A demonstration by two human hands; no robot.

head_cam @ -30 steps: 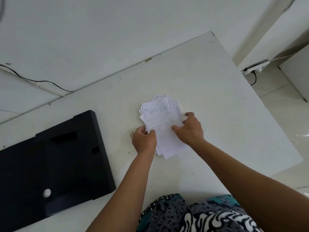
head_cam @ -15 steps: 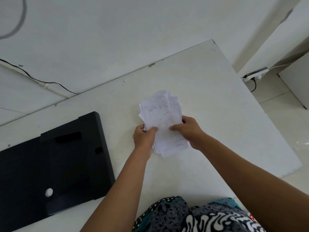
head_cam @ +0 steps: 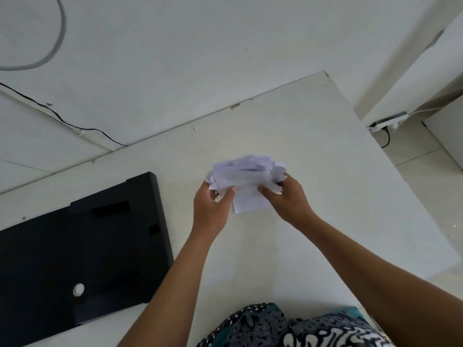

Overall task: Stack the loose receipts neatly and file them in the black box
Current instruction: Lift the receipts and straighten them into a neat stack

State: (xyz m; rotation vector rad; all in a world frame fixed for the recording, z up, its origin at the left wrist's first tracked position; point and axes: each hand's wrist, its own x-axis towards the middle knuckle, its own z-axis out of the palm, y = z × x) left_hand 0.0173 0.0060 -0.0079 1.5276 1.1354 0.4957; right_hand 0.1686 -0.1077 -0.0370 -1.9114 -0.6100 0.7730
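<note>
A bundle of white receipts (head_cam: pixel 244 175) is held up above the white table (head_cam: pixel 325 171), blurred and tilted, its sheets uneven at the top. My left hand (head_cam: pixel 213 209) grips its left lower edge and my right hand (head_cam: pixel 288 199) grips its right lower edge. The black box (head_cam: pixel 75 246) lies flat on the table to the left, lid shut, with a round white button near its front.
The table's right edge (head_cam: pixel 400 186) drops to a tiled floor with a white power strip (head_cam: pixel 388 121). A black cable (head_cam: pixel 75 126) runs along the wall behind the table. Patterned clothing (head_cam: pixel 288 326) is at the near edge.
The receipts went from lying on the table to being lifted and tipped upright between both hands. The view has tilted up a little.
</note>
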